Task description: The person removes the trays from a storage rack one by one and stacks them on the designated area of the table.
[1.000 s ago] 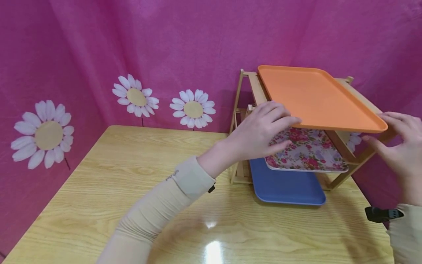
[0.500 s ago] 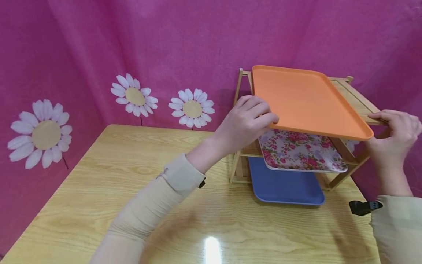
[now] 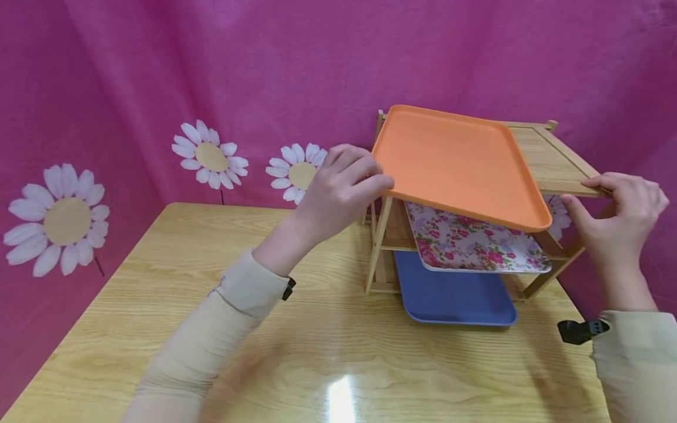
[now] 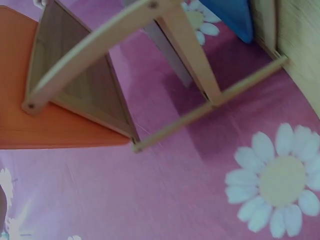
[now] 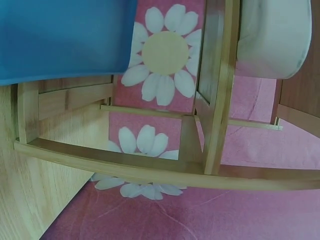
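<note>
My left hand [image 3: 341,188] pinches an orange tray [image 3: 455,164] by its near left corner. The tray lies askew over the top of a wooden rack [image 3: 552,155] and juts past its left side and front. In the left wrist view the orange tray [image 4: 15,75] shows beyond the edge of the rack's top shelf [image 4: 82,70]. At the right front corner of that shelf, my right hand [image 3: 621,217] grips the wood between fingers and thumb. Below, a floral tray [image 3: 465,241] sticks out of the middle level, and a blue tray [image 3: 455,294] out of the bottom one.
The rack stands at the back right of a wood-grain table [image 3: 370,364]. Behind and to the left hangs a magenta curtain [image 3: 264,59] with large white daisies. In the right wrist view the rack's side rail [image 5: 125,167] runs below the blue tray [image 5: 65,40].
The orange tray has slid left and turned, baring the right part of the rack's top. My left hand has moved left with it. My right hand has gone from the tray's corner to the shelf corner.
</note>
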`<state>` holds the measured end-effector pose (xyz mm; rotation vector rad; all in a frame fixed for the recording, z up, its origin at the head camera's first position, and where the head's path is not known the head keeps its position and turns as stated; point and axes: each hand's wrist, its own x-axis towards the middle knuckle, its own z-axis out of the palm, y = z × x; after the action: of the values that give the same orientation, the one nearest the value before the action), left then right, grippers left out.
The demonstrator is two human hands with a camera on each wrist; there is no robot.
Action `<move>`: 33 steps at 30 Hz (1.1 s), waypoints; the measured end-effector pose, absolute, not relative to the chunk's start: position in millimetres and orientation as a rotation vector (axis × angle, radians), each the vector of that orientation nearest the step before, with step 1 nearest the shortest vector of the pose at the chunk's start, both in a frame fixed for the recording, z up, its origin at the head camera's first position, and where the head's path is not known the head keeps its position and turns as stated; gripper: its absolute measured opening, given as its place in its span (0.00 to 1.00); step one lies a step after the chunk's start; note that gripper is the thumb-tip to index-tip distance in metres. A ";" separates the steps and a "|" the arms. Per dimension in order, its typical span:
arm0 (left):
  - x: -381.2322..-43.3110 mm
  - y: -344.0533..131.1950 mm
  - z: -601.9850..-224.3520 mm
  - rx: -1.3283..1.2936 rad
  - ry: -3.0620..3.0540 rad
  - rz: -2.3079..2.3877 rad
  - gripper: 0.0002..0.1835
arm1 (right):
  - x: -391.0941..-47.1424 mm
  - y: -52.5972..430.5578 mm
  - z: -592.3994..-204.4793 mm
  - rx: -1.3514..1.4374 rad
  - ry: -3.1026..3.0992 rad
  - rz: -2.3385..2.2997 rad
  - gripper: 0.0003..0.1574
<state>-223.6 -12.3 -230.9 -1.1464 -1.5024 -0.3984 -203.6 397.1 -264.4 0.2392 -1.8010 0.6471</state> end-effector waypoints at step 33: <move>-172.7 -39.9 -240.9 -0.505 -2.462 -0.831 0.50 | -212.6 347.6 -249.8 0.367 -1.947 0.671 0.25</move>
<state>-172.7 -39.9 -240.9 -0.5050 -2.4623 -0.8307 -212.6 347.6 -249.8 0.3672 -1.9469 0.6708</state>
